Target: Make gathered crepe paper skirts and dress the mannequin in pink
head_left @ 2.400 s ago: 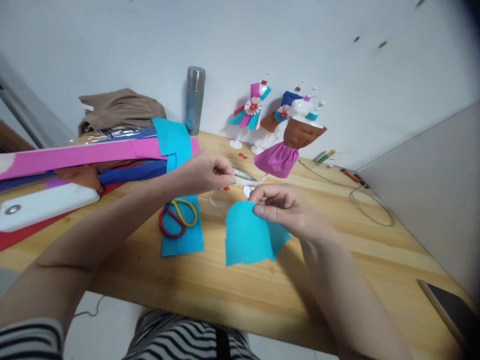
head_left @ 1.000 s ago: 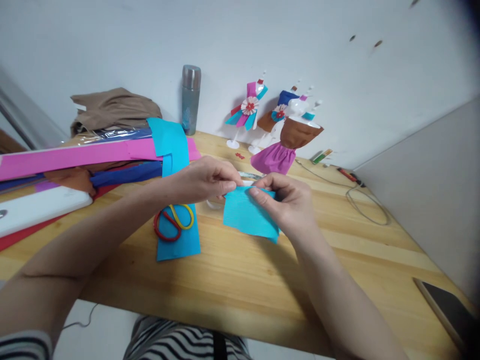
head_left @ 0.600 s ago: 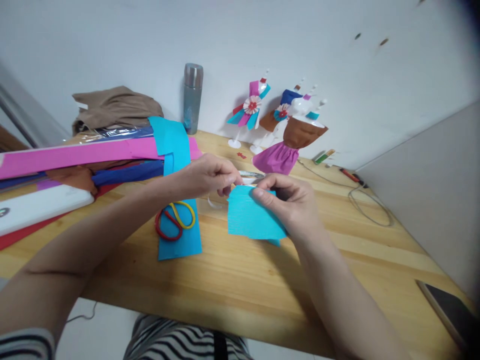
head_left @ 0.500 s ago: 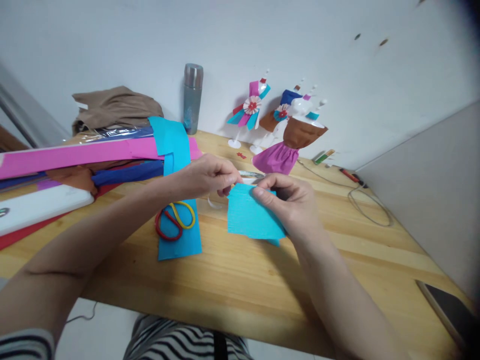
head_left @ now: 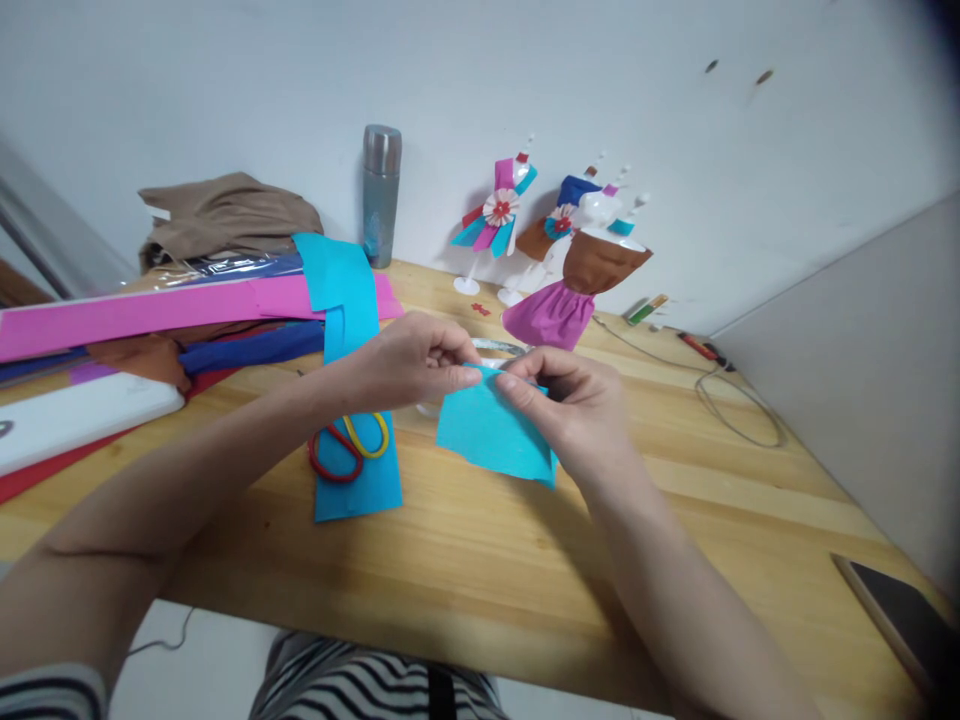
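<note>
A small turquoise piece of crepe paper hangs above the wooden table, its top edge pinched between both hands. My left hand grips the upper left part with thumb and fingers. My right hand is closed on the upper right, thumb in front. Behind the hands, a roll of tape shows in part. Left of the piece lies a longer turquoise strip, with red-and-yellow-handled scissors on it; their blades are hidden under my left forearm.
Small dress-form figures in coloured paper, one with a pink skirt, stand at the back. A flask is by the wall. Pink paper and a white device lie left; a phone is at the right edge, a cable behind it.
The turquoise piece has tilted and shifted slightly left. My left thumb now presses on its top edge, and the fingers have moved closer to my right hand.
</note>
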Demonstrator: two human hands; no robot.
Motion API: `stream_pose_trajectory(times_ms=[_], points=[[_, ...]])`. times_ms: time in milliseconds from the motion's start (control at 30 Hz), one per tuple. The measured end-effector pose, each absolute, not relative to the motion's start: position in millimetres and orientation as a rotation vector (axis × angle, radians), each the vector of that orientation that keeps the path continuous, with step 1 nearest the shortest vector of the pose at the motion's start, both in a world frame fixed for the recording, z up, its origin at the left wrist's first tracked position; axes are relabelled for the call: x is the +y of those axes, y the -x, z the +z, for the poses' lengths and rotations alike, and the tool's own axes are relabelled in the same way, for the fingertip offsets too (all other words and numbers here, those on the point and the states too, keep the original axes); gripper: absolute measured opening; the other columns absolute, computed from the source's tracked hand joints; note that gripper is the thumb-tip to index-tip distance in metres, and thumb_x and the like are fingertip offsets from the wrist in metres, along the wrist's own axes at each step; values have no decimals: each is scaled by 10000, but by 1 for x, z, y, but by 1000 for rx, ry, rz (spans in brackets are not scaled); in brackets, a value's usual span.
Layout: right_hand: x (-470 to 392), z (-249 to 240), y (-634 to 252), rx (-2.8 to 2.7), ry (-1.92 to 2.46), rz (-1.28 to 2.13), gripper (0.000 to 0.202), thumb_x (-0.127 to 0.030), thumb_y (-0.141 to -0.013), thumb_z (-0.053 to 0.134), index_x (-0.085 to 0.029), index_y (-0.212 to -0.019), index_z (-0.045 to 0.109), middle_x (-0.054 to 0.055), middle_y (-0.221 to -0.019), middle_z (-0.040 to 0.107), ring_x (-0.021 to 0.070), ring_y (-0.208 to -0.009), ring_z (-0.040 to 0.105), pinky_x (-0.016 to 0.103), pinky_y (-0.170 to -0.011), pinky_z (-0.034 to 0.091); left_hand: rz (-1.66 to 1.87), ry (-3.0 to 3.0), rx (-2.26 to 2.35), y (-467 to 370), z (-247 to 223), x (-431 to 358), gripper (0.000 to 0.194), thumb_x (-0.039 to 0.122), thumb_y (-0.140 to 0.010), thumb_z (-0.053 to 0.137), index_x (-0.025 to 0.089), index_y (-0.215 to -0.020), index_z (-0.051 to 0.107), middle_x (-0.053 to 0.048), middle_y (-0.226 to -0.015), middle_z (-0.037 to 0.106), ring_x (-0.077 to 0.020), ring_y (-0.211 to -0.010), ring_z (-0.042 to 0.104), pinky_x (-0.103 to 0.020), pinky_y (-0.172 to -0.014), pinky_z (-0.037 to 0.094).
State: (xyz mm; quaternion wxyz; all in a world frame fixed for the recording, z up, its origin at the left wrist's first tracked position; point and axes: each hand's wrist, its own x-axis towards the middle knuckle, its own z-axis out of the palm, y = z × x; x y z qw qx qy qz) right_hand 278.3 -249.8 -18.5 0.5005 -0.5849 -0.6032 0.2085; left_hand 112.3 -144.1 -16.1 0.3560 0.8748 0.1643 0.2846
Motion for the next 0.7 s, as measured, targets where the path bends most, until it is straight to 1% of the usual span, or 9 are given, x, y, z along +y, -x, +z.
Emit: stream_pose_trajectory(times_ms=[100, 233, 433, 567, 700], points=[[-250, -18, -277, -1474, 1429, 486, 199, -310, -762, 651, -204, -615, 569, -8, -572, 514, 113, -526, 430, 249, -461, 331, 772, -2270, 440, -113, -16, -146, 119, 213, -768, 612, 133, -712, 680, 29, -582, 561, -64, -536, 447, -172, -490, 326], [-251, -18, -275, -1481, 1428, 469, 209, -306, -770, 654, -204, -609, 568, -13, -561, 510, 111, -522, 439, 250, -466, 346, 846, -2317, 458, -115, -16, -149, 152, 149, -773, 575, 131, -636, 637, 21, -589, 592, -69, -575, 498, -172, -522, 346], [-253, -21, -272, -1523, 1395, 352, 105, -261, -794, 633, -203, -707, 631, -7, -603, 579, 121, -546, 513, 257, -506, 412, 906, -2294, 539, -118, -20, -151, 175, 133, -767, 539, 127, -597, 584, 19, -591, 591, -59, -556, 490, -163, -508, 341], [-256, -23, -270, -1575, 1428, 228, 115, -234, -817, 619, -212, -704, 628, 9, -627, 632, 132, -546, 539, 273, -516, 436, 965, -2341, 544, -118, -23, -150, 162, 109, -755, 518, 130, -603, 569, 6, -630, 624, -66, -582, 526, -168, -538, 369], [-260, -22, -269, -1599, 1441, 112, 108, -224, -840, 606, -223, -736, 633, 18, -663, 660, 143, -552, 561, 286, -518, 440, 1072, -2419, 568, -117, -25, -148, 154, 86, -732, 522, 131, -590, 560, 1, -636, 640, -71, -577, 539, -172, -527, 362]])
